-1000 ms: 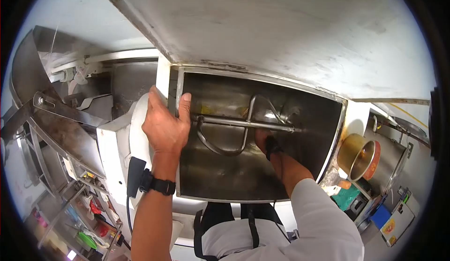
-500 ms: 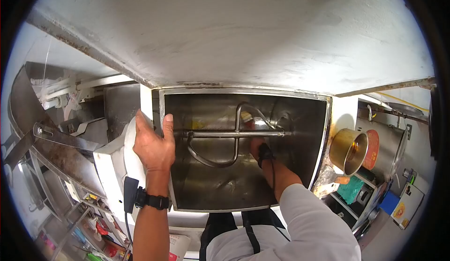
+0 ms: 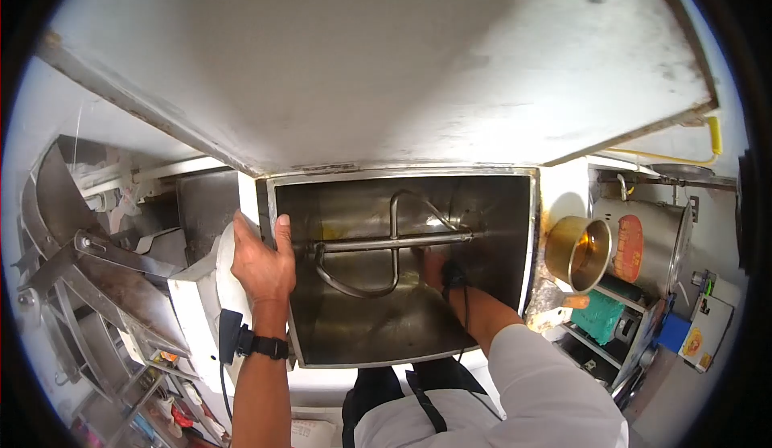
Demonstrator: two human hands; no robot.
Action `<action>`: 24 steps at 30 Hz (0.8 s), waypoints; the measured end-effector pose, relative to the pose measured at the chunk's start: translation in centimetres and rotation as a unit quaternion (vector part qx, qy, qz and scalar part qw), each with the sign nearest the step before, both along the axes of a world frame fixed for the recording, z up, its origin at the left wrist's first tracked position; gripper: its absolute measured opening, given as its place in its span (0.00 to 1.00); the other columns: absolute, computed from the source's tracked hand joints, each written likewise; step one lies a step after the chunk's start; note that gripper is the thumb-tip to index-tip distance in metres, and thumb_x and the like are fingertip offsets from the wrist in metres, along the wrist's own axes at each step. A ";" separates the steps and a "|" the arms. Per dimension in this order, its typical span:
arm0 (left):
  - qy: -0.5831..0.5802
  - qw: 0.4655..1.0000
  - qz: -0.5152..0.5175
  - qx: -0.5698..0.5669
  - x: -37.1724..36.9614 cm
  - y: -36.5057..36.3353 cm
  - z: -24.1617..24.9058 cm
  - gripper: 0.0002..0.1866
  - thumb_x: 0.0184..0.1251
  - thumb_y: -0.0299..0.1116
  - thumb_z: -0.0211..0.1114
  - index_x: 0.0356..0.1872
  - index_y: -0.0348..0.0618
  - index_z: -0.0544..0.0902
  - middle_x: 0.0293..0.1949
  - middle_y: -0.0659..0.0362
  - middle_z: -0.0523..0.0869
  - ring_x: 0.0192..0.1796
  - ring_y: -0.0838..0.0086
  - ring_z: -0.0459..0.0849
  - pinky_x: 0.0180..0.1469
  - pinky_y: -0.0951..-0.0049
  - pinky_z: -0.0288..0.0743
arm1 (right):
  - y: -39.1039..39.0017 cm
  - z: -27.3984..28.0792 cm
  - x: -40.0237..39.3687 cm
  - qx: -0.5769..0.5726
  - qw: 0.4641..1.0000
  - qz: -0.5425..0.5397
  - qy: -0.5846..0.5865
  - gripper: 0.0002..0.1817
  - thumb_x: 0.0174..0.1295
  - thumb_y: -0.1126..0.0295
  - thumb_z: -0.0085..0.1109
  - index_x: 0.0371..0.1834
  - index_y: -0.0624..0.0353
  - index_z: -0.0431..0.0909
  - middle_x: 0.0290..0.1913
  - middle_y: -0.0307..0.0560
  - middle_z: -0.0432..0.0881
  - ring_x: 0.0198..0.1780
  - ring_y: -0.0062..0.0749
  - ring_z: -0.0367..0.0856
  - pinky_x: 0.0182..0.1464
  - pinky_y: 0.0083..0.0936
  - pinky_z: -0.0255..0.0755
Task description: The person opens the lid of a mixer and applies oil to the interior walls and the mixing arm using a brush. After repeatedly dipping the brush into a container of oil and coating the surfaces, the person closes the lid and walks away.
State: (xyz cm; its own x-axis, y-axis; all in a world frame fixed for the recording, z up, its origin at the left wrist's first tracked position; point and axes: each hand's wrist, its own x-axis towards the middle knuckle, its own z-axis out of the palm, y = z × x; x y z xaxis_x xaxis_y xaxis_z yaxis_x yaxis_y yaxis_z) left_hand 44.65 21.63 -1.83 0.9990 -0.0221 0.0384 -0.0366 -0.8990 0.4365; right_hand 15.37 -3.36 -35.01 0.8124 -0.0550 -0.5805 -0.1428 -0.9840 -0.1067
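Observation:
A dough mixer's steel trough (image 3: 378, 340) lies in front of me, with a bent mixing bar (image 3: 378, 243) running across it. My left hand (image 3: 265, 263) rests on the trough's left edge, fingers stretched along the white side and thumb apart at the rim. Down inside the trough, my right hand (image 3: 433, 269) reaches under the bar, right of its middle. The bar hides its fingers, and I cannot tell what they hold. A small yellow patch (image 3: 328, 231) shows on the trough's back left wall.
The raised white lid (image 3: 386, 70) stands over the trough's back edge. To the right are a brass-coloured pot (image 3: 568, 247), a wooden-handled tool (image 3: 574, 302) and a steel drum with a red label (image 3: 630, 247). Metal shelving with various goods (image 3: 173, 408) stands at lower left.
My right hand has drawn back from behind the bar toward me. My left hand keeps its place on the edge. The whole view has shifted slightly.

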 end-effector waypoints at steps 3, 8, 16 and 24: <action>0.006 1.000 0.004 0.013 0.0 0.1 0.0 0.39 0.64 0.53 0.63 0.60 0.25 0.67 0.52 0.34 0.78 0.52 0.42 0.79 0.54 0.54 0.75 | -1.4 -1.2 -2.6 0.045 0.991 -0.119 0.042 0.13 0.54 0.70 0.51 0.38 0.62 0.83 0.32 0.55 0.83 0.33 0.51 0.83 0.32 0.42 0.75; 0.031 0.999 0.007 0.020 0.1 -0.1 0.5 0.39 0.64 0.54 0.62 0.60 0.26 0.67 0.53 0.35 0.78 0.53 0.43 0.79 0.54 0.54 0.75 | -0.8 22.0 5.6 0.188 0.927 -0.275 0.172 0.12 0.59 0.69 0.53 0.39 0.63 0.83 0.21 0.45 0.77 0.21 0.40 0.78 0.23 0.39 0.69; -0.004 0.999 0.000 0.036 -0.1 0.3 -0.4 0.38 0.66 0.55 0.60 0.63 0.29 0.66 0.48 0.35 0.81 0.49 0.42 0.81 0.51 0.54 0.74 | -2.4 18.9 12.5 0.508 0.380 -0.766 -0.100 0.07 0.67 0.67 0.45 0.39 0.53 0.74 0.20 0.33 0.67 0.14 0.16 0.60 0.13 0.17 0.47; 0.007 1.000 0.004 0.016 0.0 0.1 -0.1 0.38 0.66 0.54 0.61 0.63 0.29 0.66 0.50 0.35 0.80 0.51 0.43 0.81 0.52 0.55 0.74 | -1.5 19.8 16.8 0.446 0.519 -0.689 -0.239 0.06 0.69 0.69 0.46 0.36 0.54 0.73 0.19 0.33 0.68 0.13 0.16 0.59 0.12 0.20 0.50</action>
